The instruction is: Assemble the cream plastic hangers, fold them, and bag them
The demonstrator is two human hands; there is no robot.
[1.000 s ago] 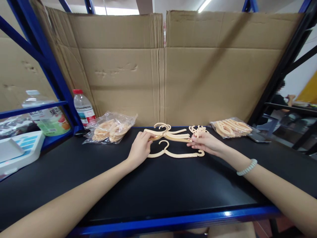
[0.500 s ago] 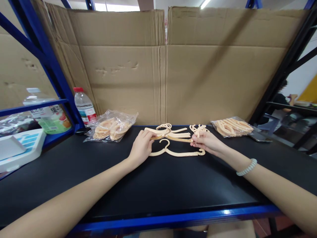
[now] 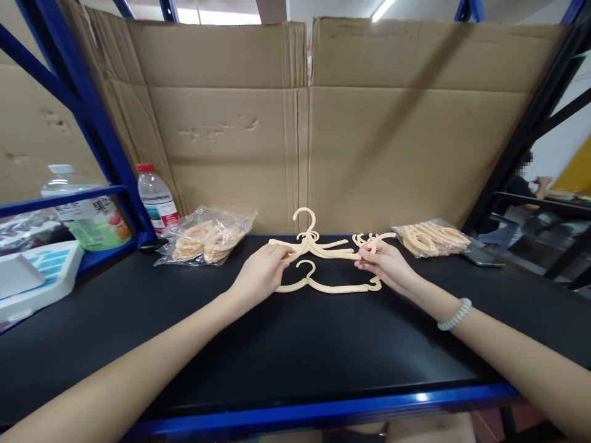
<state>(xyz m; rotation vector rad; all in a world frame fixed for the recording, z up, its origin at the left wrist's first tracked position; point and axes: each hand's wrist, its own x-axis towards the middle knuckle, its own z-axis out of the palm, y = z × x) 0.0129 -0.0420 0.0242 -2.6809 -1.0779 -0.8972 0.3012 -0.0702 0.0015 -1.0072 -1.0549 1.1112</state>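
Observation:
A cream plastic clothes hanger (image 3: 308,239) is raised above the table with its hook pointing up. My left hand (image 3: 259,269) is closed round its left arm. At the tip of the right arm, my right hand (image 3: 386,263) pinches a small cream hook piece (image 3: 373,245); whether the two are joined cannot be made out. Closer to me, another hanger (image 3: 339,288) lies flat, its right end curled into a hook. Behind the raised hanger lie more hanger parts (image 3: 339,243), partly covered. Several small hook pieces (image 3: 357,240) are heaped beside my right fingers.
Bags of cream hanger parts lie left (image 3: 210,240) and right (image 3: 434,237), the right one by a phone (image 3: 484,257). A red-capped bottle (image 3: 157,200) stands back left. Cardboard (image 3: 231,141) walls the black table's (image 3: 314,351) far side. A person (image 3: 526,181) sits far right.
The held hanger has tipped up, so its hook now stands higher. My right fingers have shifted slightly at its right end.

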